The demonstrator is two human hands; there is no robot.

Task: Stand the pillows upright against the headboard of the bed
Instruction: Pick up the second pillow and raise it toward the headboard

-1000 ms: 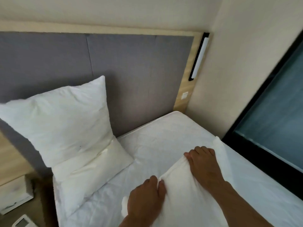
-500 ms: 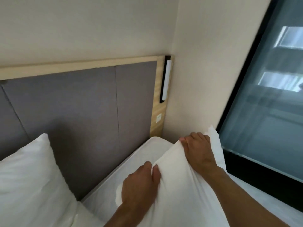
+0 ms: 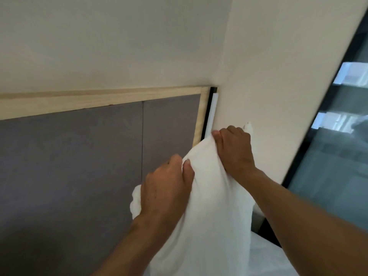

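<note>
A white pillow (image 3: pixel 215 212) hangs upright in both my hands, lifted in front of the right end of the grey padded headboard (image 3: pixel 79 160). My left hand (image 3: pixel 165 186) grips its upper edge on the left. My right hand (image 3: pixel 235 152) grips the upper edge on the right, close to the wall corner. The pillow's lower part runs out of view at the bottom. The other pillow is out of view.
A wooden frame (image 3: pixel 99 100) borders the headboard. A white and black light strip (image 3: pixel 211 114) is fixed at its right edge. The beige side wall (image 3: pixel 278 76) and a dark-framed window (image 3: pixel 334 156) stand on the right. A patch of white bedsheet (image 3: pixel 264 253) shows at lower right.
Both hands have raised the pillow off the mattress and toward the headboard's right end. The view has tilted upward, so the first pillow and most of the bed have left the frame.
</note>
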